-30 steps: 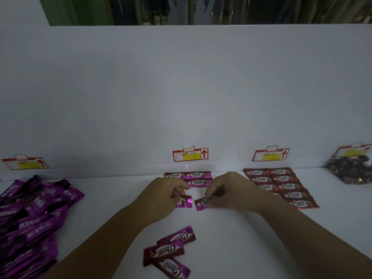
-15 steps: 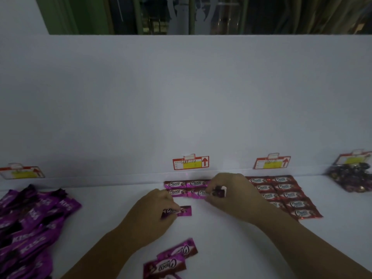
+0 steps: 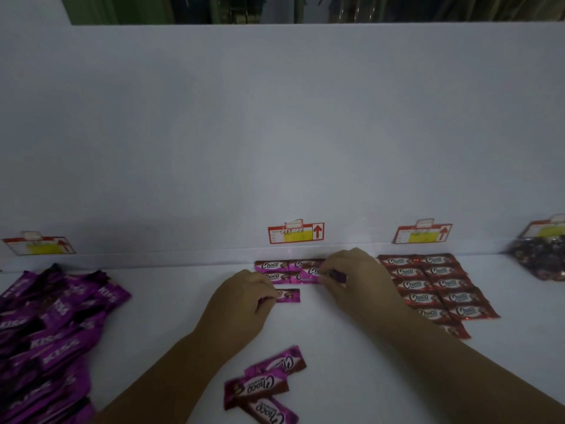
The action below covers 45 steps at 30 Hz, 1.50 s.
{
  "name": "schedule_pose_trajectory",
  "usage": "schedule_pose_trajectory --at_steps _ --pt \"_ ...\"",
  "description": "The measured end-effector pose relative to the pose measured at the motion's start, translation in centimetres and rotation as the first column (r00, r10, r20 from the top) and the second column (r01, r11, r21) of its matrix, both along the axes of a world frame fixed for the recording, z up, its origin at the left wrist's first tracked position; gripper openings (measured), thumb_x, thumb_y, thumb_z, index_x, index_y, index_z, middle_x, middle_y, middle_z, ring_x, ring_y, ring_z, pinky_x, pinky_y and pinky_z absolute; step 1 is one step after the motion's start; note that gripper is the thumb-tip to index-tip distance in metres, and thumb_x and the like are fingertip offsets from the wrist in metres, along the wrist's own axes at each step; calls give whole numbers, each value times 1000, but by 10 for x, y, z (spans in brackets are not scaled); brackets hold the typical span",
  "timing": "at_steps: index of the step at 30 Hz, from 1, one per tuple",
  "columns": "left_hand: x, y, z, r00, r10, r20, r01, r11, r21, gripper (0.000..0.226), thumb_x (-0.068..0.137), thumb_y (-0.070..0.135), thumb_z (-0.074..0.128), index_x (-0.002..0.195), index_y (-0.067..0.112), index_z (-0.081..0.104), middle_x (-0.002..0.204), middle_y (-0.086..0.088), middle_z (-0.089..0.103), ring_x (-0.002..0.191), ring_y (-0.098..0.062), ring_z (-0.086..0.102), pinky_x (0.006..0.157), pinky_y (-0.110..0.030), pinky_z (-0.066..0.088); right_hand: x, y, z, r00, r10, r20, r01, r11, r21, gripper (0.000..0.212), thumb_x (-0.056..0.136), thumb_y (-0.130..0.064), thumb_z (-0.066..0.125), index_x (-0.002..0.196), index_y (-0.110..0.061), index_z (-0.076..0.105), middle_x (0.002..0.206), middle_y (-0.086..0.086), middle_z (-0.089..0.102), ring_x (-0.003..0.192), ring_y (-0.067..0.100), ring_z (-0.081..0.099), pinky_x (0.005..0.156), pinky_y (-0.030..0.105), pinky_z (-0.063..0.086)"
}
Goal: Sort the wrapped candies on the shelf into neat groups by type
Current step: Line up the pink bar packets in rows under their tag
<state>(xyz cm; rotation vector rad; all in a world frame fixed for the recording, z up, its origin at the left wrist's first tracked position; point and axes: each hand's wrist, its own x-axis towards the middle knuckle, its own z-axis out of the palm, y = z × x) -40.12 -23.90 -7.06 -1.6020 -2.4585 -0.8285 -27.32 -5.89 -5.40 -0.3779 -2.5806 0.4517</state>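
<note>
The purple pile [image 3: 52, 325] sits far left. The left hand [image 3: 241, 304] pinches a pink candy [image 3: 289, 295] flat on the shelf [image 3: 336, 362], just below the pink rows [image 3: 273, 266]. The right hand [image 3: 354, 280] pinches a second candy [image 3: 312, 272] onto those rows; a moment ago it was lower. Next, I think, set it straight.

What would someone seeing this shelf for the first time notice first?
Mid-shelf, the left hand pinches a lone pink candy while the right hand holds a second candy at the pink Choco block by the back wall. A messy purple Kiss pile lies far left, a tidy red Choco grid right.
</note>
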Motion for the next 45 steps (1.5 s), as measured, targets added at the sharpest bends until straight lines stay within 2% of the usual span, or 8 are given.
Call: schedule_pose_trajectory --at_steps 7,17,26,32,38,41,43,45 --pt "-2 6 -4 999 36 -25 -36 999 8 21 90 23 56 106 19 70 108 4 66 100 -9 52 85 -13 29 1 -2 -7 998 56 6 -56 997 46 10 74 -17 76 84 -14 75 90 0 72 82 21 62 77 26 42" --pt "-2 8 -3 999 40 -22 -39 999 16 18 89 23 57 100 19 71 103 5 67 94 -8 52 83 -16 34 0 -7 -8 992 128 -11 -127 989 70 12 69 -15 79 80 -15 75 84 -2 73 76 19 63 70 30 51" --pt "-3 8 -6 999 50 -3 -49 999 9 19 90 23 56 102 18 70 105 5 65 96 -5 50 82 -10 29 1 -8 -9 989 149 15 -150 987 54 10 73 -14 76 82 -17 76 87 -3 72 80 17 61 74 19 41" --pt "-2 7 -4 998 55 3 -55 998 5 18 89 20 58 99 17 71 104 3 66 93 -6 50 81 -12 31 -1 -8 -11 990 139 12 -139 989 45 8 72 -14 77 79 -18 76 87 -2 71 80 17 59 72 20 39" --pt "0 5 3 998 58 40 -58 998 9 17 86 21 63 99 17 72 101 5 62 89 -2 44 72 -3 28 3 -9 -5 994 101 32 -101 995 4 10 78 -21 73 87 -18 76 93 -3 69 87 14 54 74 20 39" --pt "3 2 16 991 27 134 -29 999 13 13 83 20 67 94 18 73 87 11 59 80 -4 52 72 -13 39 6 -14 13 968 236 84 -224 965 -135 10 77 -23 73 87 -25 74 86 -12 65 79 3 55 72 21 45" --pt "6 0 27 966 -20 258 29 999 -29 11 80 18 69 90 20 74 77 16 59 71 -2 56 67 -14 42 9 -25 23 896 401 192 -358 907 -223 13 77 -28 73 90 -30 72 83 -22 61 74 -2 55 65 12 43" --pt "8 -3 39 928 -56 369 107 987 -120 11 79 18 71 89 20 74 76 15 64 68 2 58 64 -10 44 12 -37 24 800 506 323 -460 862 -212 24 76 -36 73 99 -30 69 92 -20 62 80 -2 55 69 11 44"
